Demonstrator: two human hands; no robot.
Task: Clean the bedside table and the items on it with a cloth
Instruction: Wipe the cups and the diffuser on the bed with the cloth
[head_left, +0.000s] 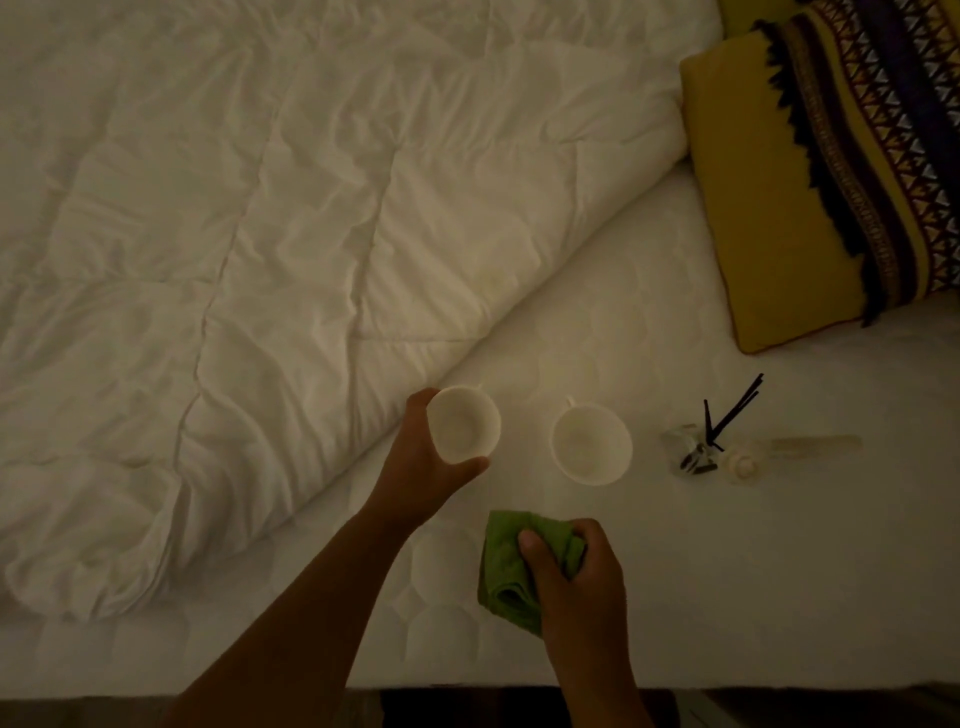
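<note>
1. Head view: the left hand (423, 470) grips a white cup (464, 425), thumb and fingers curled round its wall, its mouth facing up.
2. The right hand (579, 579) clutches a bunched green cloth (501, 571) near the cup, over the white mattress (753, 597).
3. A second cup (592, 444) stands on the mattress, apart from the first.
4. Further right are a reed diffuser (693, 453) and a clear bottle (795, 448) lying on its side.

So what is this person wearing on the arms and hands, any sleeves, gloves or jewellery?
Nothing visible. The left hand and right hand are ungloved, and both forearms are bare down to the frame's lower edge, so no sleeve shows. No watch, bracelet or ring can be seen, though the dim light could hide small details.
</note>
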